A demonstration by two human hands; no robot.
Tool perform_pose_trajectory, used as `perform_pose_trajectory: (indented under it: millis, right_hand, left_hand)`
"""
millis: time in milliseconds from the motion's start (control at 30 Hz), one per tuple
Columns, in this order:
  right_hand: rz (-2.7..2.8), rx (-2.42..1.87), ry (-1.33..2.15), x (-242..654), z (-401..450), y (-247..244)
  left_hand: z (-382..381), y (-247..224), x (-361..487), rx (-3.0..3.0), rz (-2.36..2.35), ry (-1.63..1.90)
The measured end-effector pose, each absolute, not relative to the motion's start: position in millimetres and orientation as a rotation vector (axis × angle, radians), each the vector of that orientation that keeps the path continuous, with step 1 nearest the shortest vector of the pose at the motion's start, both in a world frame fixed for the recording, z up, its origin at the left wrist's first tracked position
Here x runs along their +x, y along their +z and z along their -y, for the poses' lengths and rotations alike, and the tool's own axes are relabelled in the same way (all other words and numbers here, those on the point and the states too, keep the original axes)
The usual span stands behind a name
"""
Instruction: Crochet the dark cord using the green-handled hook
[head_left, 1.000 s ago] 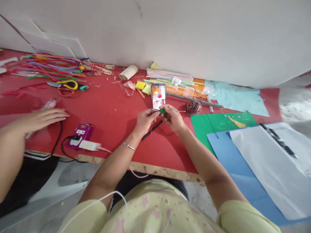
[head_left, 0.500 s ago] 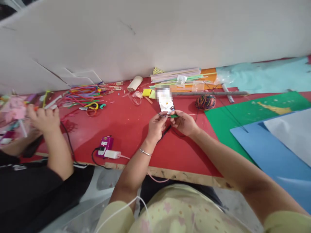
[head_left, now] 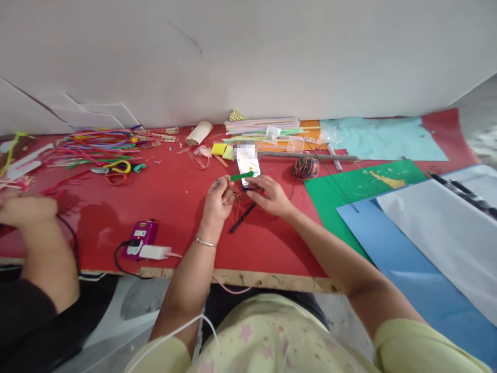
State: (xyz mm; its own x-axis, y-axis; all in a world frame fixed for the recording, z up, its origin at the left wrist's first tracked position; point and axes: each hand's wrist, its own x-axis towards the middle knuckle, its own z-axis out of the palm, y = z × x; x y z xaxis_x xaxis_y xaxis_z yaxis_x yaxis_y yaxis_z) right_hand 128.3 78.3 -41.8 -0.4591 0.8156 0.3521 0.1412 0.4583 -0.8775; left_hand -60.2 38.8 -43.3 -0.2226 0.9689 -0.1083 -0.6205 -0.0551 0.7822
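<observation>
My left hand [head_left: 219, 199] is closed in a pinch on one end of a narrow green strip [head_left: 241, 176], which points right across the lower part of a lit phone [head_left: 248, 164]. My right hand [head_left: 272, 197] hovers just below the strip's free end, thumb and fingers apart, apparently not gripping it. A thin brownish thread [head_left: 237, 204] hangs by my left fingertips. On the red table below lies a slim black stick [head_left: 243, 217]. To the right of the phone sits a multicoloured yarn ball [head_left: 305, 168].
Pipe cleaners [head_left: 104, 145], scissors [head_left: 112, 167] and a cardboard tube [head_left: 199, 133] lie left; straws [head_left: 264, 126] and a long stick [head_left: 306, 155] lie behind. Green sheet [head_left: 334, 191] and blue board [head_left: 373, 233] cover the right. A purple power adapter [head_left: 143, 233] and another person's hand [head_left: 29, 210] are left.
My hands have moved apart. The green strip, earlier between both hands, now extends from my left hand alone. The view has shifted right, and the other person's arm sits farther left.
</observation>
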Motion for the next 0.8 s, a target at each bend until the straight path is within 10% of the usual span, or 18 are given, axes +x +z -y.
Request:
perform_pose_trajectory:
  millis: [233, 800]
  right_hand:
    - [2.263, -1.048, 0.027, 96, -133, -30]
    - [2.133, -1.052, 0.006, 93, -134, -25]
  left_hand:
    - [-44, -44, -78, 0.456, -0.816, 1.703]
    - [-43, -41, -80, 0.400, -0.788, 1.705]
